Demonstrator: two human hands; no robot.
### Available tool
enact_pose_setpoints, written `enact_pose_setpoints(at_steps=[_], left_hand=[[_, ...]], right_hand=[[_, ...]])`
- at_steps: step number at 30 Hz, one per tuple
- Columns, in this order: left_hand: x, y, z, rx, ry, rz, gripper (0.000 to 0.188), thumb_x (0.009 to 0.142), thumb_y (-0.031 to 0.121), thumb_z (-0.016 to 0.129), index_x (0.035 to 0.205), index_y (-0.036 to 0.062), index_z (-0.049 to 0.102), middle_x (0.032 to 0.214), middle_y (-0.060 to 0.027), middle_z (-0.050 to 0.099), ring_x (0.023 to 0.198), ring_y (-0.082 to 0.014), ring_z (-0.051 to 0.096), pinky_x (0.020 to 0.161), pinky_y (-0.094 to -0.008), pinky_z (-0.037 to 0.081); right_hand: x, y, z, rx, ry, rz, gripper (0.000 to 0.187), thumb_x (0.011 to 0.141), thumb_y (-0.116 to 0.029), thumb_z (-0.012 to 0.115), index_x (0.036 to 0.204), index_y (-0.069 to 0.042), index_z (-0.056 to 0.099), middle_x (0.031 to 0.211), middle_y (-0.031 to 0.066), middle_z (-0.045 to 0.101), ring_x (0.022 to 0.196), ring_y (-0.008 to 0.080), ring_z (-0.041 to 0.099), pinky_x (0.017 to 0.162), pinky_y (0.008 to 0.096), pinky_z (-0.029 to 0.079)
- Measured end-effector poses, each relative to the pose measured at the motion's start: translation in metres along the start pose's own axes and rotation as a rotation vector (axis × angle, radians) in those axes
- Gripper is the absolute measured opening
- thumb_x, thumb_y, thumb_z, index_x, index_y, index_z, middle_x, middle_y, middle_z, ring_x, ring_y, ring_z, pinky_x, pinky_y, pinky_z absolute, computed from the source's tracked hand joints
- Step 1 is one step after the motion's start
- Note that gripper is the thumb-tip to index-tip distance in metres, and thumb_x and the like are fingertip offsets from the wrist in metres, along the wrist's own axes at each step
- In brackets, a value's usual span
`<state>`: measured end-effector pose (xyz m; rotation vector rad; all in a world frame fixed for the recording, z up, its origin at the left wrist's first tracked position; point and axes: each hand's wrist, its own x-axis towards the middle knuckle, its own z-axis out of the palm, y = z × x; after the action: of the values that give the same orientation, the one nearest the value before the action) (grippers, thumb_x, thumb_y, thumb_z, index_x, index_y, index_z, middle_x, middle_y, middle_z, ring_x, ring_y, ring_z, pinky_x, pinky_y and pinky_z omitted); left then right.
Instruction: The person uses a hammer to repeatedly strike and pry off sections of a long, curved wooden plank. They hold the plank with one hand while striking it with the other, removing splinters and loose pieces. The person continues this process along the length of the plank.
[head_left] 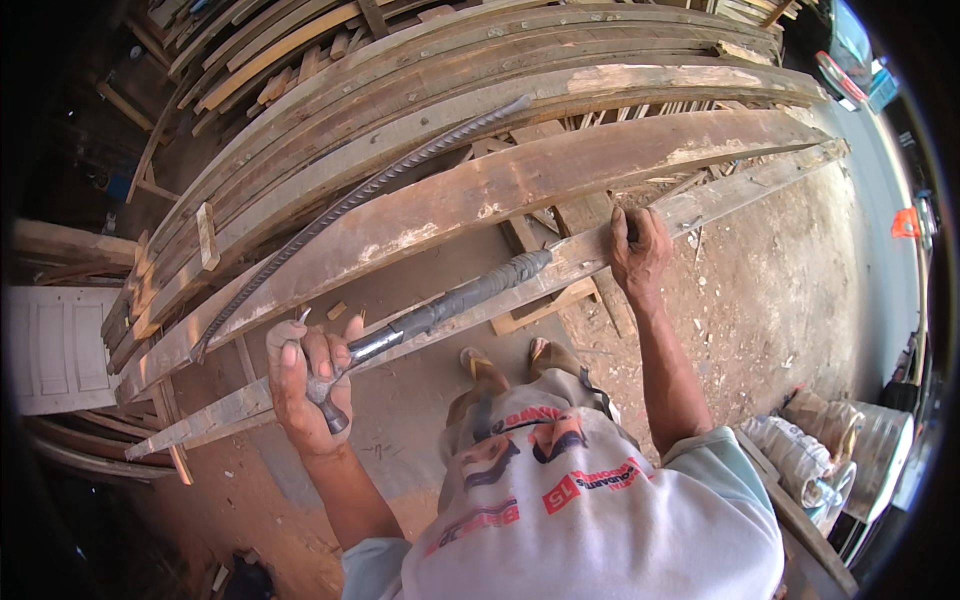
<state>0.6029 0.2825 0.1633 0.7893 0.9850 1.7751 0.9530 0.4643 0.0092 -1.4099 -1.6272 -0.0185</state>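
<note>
My left hand is closed around the head end of a hammer. Its metal neck shows near my fingers, and dark tape wraps the grip, which points up and to the right over a long, narrow wooden plank. A small pointed tip sticks up beside my left fingertips; whether it is part of the hammer or a nail I cannot make out. With curled fingers, my right hand grips the same plank, right of the hammer's grip end. A wider beam lies just beyond the plank.
A ribbed steel bar lies across the wider beam. Behind it run several stacked long boards. Wood chips litter the ground at right. White sacks sit at the lower right, and a white panel stands at far left.
</note>
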Motion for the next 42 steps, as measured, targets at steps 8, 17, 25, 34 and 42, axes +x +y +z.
enact_pose_setpoints(at_steps=[8,17,25,34,42], left_hand=[[-0.009,-0.065,-0.073,-0.012,0.202,-0.12,0.025,0.106,0.023,0.05,0.125,0.008,0.051,0.081,-0.0008,0.04,0.085,-0.0168,0.05,0.111,-0.0491,0.043],[-0.007,0.006,0.014,0.178,-0.005,-0.042,0.021,0.103,0.024,0.045,0.116,0.0074,0.051,0.08,-0.0009,0.034,0.079,-0.0148,0.041,0.105,-0.0459,0.042],[0.025,0.021,0.06,-0.011,-0.212,0.0,0.018,0.103,0.019,0.047,0.115,0.0083,0.053,0.078,0.0014,0.036,0.076,-0.0124,0.042,0.102,-0.0434,0.037],[0.032,0.023,0.09,-0.078,-0.311,0.013,0.017,0.103,0.014,0.047,0.116,0.0063,0.054,0.079,0.0014,0.039,0.076,-0.0128,0.044,0.102,-0.0425,0.035],[-0.012,-0.029,-0.012,-0.418,-0.026,0.061,0.013,0.1,0.011,0.05,0.113,0.0084,0.054,0.077,0.0016,0.04,0.072,-0.0106,0.045,0.101,-0.0386,0.037]], right_hand=[[0.002,-0.006,0.012,-0.033,0.0,0.017,0.014,0.085,-0.02,0.075,0.085,-0.008,0.067,0.077,0.0096,0.061,0.071,0.0293,0.061,0.068,0.0401,0.047],[-0.001,-0.01,0.01,-0.059,0.012,0.042,0.014,0.088,-0.018,0.073,0.085,-0.006,0.067,0.077,0.0105,0.061,0.073,0.0297,0.061,0.067,0.0409,0.047],[-0.001,-0.011,0.009,-0.064,0.006,0.032,0.016,0.087,-0.02,0.075,0.083,-0.007,0.067,0.074,0.0099,0.059,0.07,0.0295,0.059,0.065,0.0411,0.046],[0.001,-0.004,0.007,-0.046,0.021,0.005,0.016,0.086,-0.021,0.076,0.083,-0.008,0.067,0.074,0.0091,0.059,0.07,0.0287,0.06,0.066,0.0405,0.046],[0.004,-0.003,0.001,0.028,-0.015,-0.062,0.014,0.083,-0.018,0.075,0.083,-0.009,0.065,0.078,0.0079,0.058,0.072,0.0265,0.059,0.067,0.039,0.043]])
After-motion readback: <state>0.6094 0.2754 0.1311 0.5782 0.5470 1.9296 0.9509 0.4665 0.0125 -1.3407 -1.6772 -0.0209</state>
